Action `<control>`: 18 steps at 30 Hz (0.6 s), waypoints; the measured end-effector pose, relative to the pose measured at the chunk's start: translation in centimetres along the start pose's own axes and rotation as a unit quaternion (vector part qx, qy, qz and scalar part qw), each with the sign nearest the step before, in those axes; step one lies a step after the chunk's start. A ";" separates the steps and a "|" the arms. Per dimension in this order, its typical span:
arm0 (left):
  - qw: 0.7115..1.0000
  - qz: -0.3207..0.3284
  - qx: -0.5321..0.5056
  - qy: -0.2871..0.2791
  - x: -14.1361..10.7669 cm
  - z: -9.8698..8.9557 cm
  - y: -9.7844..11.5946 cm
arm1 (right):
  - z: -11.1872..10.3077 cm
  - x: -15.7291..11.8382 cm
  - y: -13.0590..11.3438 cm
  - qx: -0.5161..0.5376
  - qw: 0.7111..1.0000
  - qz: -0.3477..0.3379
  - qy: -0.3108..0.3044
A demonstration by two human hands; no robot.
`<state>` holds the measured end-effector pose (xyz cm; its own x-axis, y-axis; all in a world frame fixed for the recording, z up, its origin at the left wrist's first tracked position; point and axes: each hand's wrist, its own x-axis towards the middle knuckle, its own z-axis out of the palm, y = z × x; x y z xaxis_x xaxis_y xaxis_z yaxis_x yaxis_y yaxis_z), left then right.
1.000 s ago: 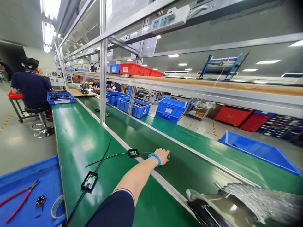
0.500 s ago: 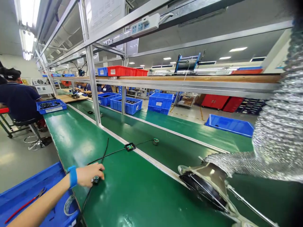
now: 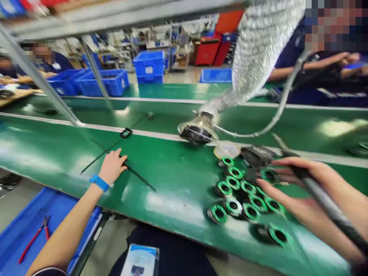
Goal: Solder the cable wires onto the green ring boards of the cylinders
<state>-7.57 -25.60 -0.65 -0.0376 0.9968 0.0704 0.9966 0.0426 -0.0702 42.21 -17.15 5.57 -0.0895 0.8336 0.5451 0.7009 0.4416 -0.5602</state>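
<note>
My left hand (image 3: 112, 165), with a blue wristband, is closed over a black cable (image 3: 140, 178) lying on the green bench. Whatever lies under the palm is hidden. At the right, my right hand (image 3: 319, 188) holds a black-handled soldering iron (image 3: 306, 178), its pale tip pointing away from me. The thumb and fingers of that hand are around a green-rimmed ring-shaped part (image 3: 269, 175); blur hides whether they grip it. Several similar green-rimmed rings (image 3: 232, 206) stand grouped on the bench beside this hand. Another cable leads to a small black housing with a board (image 3: 125, 133).
A silver fume hose (image 3: 250, 57) ends in a hood (image 3: 197, 132) over the bench. Below left, a blue bin (image 3: 17, 226) holds red-handled cutters (image 3: 34, 237). Blue crates (image 3: 148, 67) stand across the bench. Other people work opposite, at the far left and upper right.
The view has swung right and down, bringing the rings and my right hand with the soldering iron into sight. My left hand stays over the cable; the small board seen at its fingers is now hidden.
</note>
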 end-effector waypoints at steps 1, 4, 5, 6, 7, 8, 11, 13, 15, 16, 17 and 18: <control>0.999 0.039 -0.007 0.008 0.8 0.3 1.4 | -0.2 -1.6 -0.8 0.000 0.999 0.005 -0.041; 0.979 0.180 -0.099 -0.020 1.7 1.6 5.5 | 2.0 -5.3 -3.5 0.072 0.994 -0.043 -0.063; 0.968 0.209 -0.136 -0.029 1.7 2.1 6.9 | 3.3 -6.2 -4.3 0.094 0.989 -0.051 -0.100; 0.959 0.225 -0.169 -0.033 1.8 2.5 8.1 | 4.6 -7.1 -4.9 0.112 0.985 -0.052 -0.120; 0.953 0.230 -0.195 -0.032 1.9 2.9 9.2 | 5.8 -7.9 -5.4 0.126 0.980 -0.050 -0.144; 0.949 0.230 -0.214 -0.029 2.1 3.3 10.2 | 7.0 -8.6 -5.8 0.139 0.975 -0.048 -0.167; 0.941 0.236 -0.241 -0.024 3.0 3.9 12.1 | 9.5 -9.9 -6.4 0.151 0.960 -0.040 -0.232; 0.935 0.233 -0.268 -0.020 3.3 3.8 12.7 | 10.6 -10.3 -6.4 0.142 0.956 -0.035 -0.254; 0.923 0.205 -0.324 -0.019 3.0 3.5 13.3 | 11.4 -10.4 -6.1 0.136 0.957 -0.031 -0.254; 0.915 0.182 -0.360 -0.021 2.7 3.3 13.6 | 11.9 -10.5 -5.9 0.138 0.958 -0.029 -0.250; 0.905 0.157 -0.395 -0.023 2.3 3.2 14.0 | 12.2 -10.6 -5.6 0.143 0.959 -0.025 -0.245; 0.894 0.134 -0.428 -0.024 2.0 3.0 14.5 | 12.6 -10.8 -5.3 0.149 0.960 -0.021 -0.237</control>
<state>6.55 -22.84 -4.52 0.2279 0.9661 0.1212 0.6603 -0.2448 0.7100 30.53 -24.29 -5.16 -0.4751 0.8388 0.2658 0.4615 0.4947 -0.7363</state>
